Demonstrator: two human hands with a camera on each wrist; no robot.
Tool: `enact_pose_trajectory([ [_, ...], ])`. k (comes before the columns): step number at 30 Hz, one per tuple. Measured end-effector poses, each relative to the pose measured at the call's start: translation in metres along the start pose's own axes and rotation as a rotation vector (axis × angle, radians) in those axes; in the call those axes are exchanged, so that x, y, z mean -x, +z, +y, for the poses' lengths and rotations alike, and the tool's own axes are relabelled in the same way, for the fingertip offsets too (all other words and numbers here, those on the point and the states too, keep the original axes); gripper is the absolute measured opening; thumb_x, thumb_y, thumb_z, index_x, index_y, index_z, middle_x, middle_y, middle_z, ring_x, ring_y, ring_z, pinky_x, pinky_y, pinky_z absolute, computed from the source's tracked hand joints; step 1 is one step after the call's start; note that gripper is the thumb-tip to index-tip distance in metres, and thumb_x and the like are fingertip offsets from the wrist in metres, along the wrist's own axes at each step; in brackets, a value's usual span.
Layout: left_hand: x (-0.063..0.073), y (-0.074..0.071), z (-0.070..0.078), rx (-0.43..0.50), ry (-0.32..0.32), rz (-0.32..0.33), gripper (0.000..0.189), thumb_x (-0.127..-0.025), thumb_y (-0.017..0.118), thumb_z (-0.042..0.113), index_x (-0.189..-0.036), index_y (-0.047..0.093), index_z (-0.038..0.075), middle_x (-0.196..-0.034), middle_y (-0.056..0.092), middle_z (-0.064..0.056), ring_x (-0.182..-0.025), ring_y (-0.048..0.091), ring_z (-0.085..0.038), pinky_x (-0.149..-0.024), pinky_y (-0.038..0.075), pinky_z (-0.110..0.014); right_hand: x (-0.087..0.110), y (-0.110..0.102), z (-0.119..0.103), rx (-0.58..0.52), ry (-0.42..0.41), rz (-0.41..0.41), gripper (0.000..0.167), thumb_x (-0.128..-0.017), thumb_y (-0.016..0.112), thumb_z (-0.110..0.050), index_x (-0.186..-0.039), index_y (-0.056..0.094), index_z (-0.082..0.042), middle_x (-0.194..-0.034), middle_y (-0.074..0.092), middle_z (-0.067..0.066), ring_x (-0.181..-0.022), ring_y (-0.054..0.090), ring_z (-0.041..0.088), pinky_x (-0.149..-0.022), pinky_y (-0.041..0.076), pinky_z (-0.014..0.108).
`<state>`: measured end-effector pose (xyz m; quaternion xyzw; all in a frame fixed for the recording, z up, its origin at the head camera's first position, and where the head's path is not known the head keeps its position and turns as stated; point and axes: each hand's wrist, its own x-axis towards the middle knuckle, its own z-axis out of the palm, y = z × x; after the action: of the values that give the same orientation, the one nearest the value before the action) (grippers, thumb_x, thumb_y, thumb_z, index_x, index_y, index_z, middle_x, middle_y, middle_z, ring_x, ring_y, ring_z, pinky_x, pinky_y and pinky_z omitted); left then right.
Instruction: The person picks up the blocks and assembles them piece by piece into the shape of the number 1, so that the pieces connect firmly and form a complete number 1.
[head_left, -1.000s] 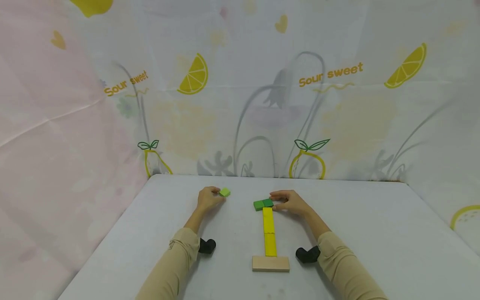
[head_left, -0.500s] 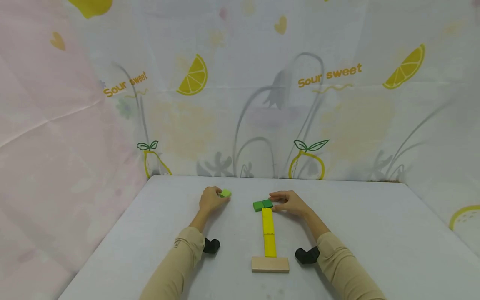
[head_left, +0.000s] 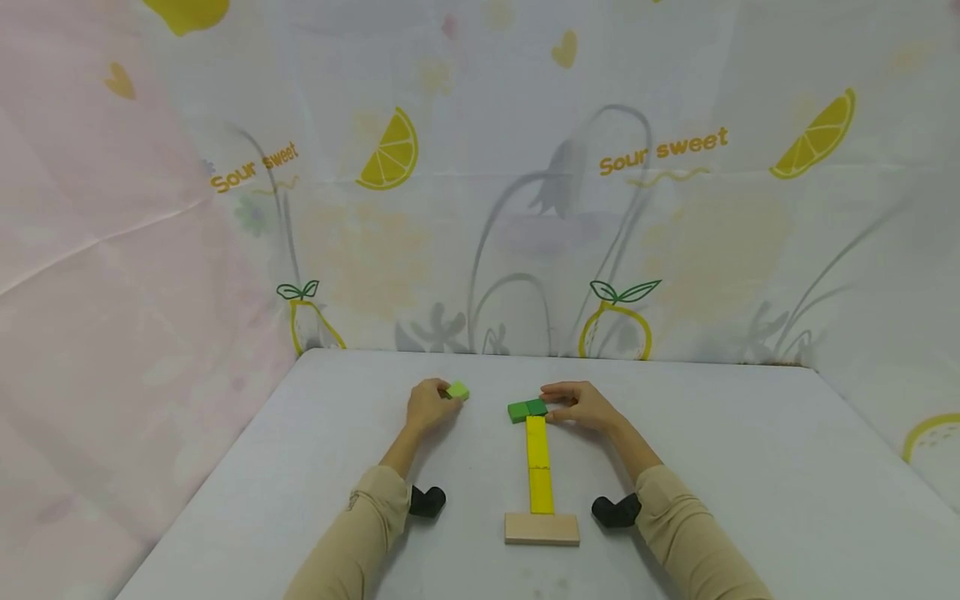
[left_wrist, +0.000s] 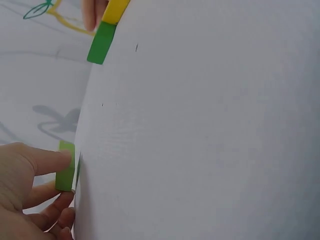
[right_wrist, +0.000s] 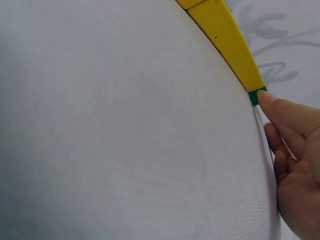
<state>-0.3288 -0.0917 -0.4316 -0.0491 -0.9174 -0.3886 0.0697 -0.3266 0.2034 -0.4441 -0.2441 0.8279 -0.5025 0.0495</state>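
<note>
My left hand (head_left: pixel 429 407) pinches a light green block (head_left: pixel 458 390) left of the laid-out blocks. In the left wrist view the thumb lies over that block (left_wrist: pixel 65 172), with the fingers on its other side. My right hand (head_left: pixel 590 407) holds a dark green block (head_left: pixel 536 407) between thumb and fingers; the right wrist view shows the thumb on its edge. A mid-green block (head_left: pixel 517 412) sits against its left side. From the dark green block, two long yellow blocks (head_left: pixel 537 446) run end to end toward me, down to a plain wooden block (head_left: pixel 542 529) lying crosswise.
All of it lies on a white table (head_left: pixel 480 467). A curtain (head_left: pixel 480 250) printed with lemons stands behind the table's far edge. Black wrist-worn pieces (head_left: pixel 428 502) stick out by both cuffs.
My left hand has moved a little right and nearer to me with the light green block, toward the green pair. My right hand and the laid-out blocks have stayed in place.
</note>
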Motion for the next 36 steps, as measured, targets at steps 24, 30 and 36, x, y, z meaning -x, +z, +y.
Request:
enact_pose_trajectory([
  [24,0.009,0.015,0.014,0.073,0.252,-0.213,0.029,-0.072,0.076,0.007,-0.096,0.069,-0.008,-0.089,0.069,-0.015,-0.078,0.058,-0.021,-0.070,0.047,-0.029,0.001,0.001,-0.001,0.003,-0.013,-0.003,0.048,-0.081,0.071,-0.004,-0.123,0.054,0.012,-0.115,0.062,0.025,-0.109,0.056,0.039,-0.082,0.045,0.024],
  [30,0.009,0.018,0.018,0.065,0.235,-0.228,0.029,-0.072,0.076,0.009,-0.097,0.069,-0.006,-0.089,0.069,-0.013,-0.078,0.057,-0.019,-0.070,0.046,-0.028,0.001,0.000,0.000,0.006,-0.014,-0.002,0.047,-0.082,0.071,-0.005,-0.123,0.055,0.011,-0.116,0.062,0.024,-0.109,0.056,0.038,-0.083,0.044,0.025],
  [36,0.008,0.021,0.020,0.053,0.240,-0.245,0.030,-0.073,0.076,0.010,-0.099,0.069,-0.005,-0.089,0.068,-0.012,-0.079,0.057,-0.019,-0.071,0.047,-0.030,0.000,0.001,0.001,0.008,-0.020,-0.004,0.047,-0.082,0.070,-0.005,-0.123,0.054,0.011,-0.116,0.062,0.024,-0.110,0.056,0.039,-0.085,0.045,0.030],
])
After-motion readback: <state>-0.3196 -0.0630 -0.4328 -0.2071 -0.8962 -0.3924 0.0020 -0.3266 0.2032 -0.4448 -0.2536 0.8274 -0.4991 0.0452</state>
